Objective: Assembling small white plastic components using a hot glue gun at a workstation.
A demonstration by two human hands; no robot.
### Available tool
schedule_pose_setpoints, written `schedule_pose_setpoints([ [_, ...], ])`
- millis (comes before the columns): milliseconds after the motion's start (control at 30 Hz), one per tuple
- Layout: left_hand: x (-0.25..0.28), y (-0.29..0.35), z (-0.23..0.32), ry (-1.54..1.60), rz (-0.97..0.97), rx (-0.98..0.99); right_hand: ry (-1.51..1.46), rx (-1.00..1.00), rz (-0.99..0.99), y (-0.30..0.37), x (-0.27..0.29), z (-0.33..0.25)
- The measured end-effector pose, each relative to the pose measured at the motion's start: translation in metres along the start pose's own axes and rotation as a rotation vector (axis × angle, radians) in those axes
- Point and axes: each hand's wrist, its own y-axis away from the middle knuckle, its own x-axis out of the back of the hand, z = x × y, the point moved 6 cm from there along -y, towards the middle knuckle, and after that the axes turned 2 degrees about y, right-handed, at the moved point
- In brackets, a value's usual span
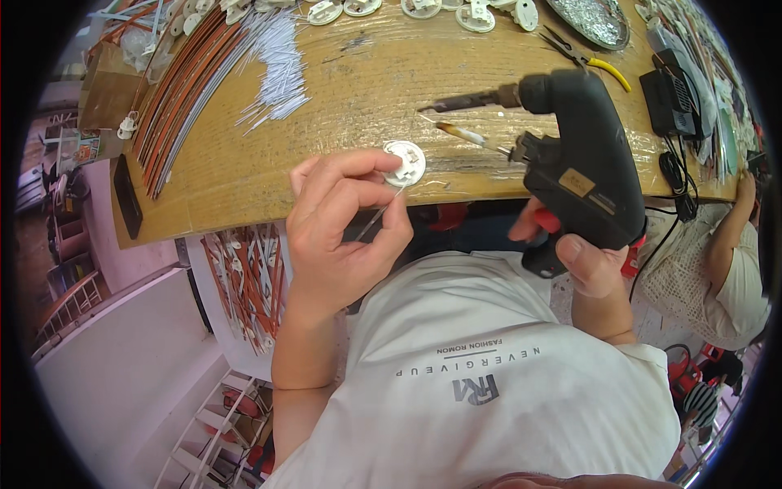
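My left hand (338,236) is closed in a pinch at the front edge of the wooden table. Its fingertips rest on a small round white plastic part (414,169) with raised pieces on it. A thin pale wire (371,223) runs from beside that part down between my thumb and fingers. In my right hand (599,269) is a black soldering gun (590,163) with a red trigger. Its dark upper nozzle and browned lower tip (462,133) point left, above the table and apart from the white part.
Bundled brown and grey wires (189,90) and short white wires (281,69) lie at the left. More round white parts (475,16), a metal dish (593,20) and yellow-handled pliers (582,57) are at the back. A black power unit (669,94) with a cord sits right, near another person's arm (731,244).
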Motion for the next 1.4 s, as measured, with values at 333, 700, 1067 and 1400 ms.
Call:
schedule_pose_setpoints([
  [333, 0.003, 0.008, 0.004, 0.004, -0.015, 0.035, -0.165, 0.074, -0.483, -0.02, -0.061, 0.024],
  [700, -0.001, 0.006, -0.002, 0.093, 0.053, 0.117, -0.092, 0.082, -0.196, -0.031, -0.051, 0.004],
  [1067, -0.007, -0.013, 0.004, 0.084, 0.003, 0.282, -0.113, -0.105, -0.196, -0.029, -0.062, 0.007],
  [1400, -0.008, -0.035, 0.013, -0.096, -0.209, 0.205, -0.29, -0.022, 0.003, -0.026, -0.032, 0.004],
])
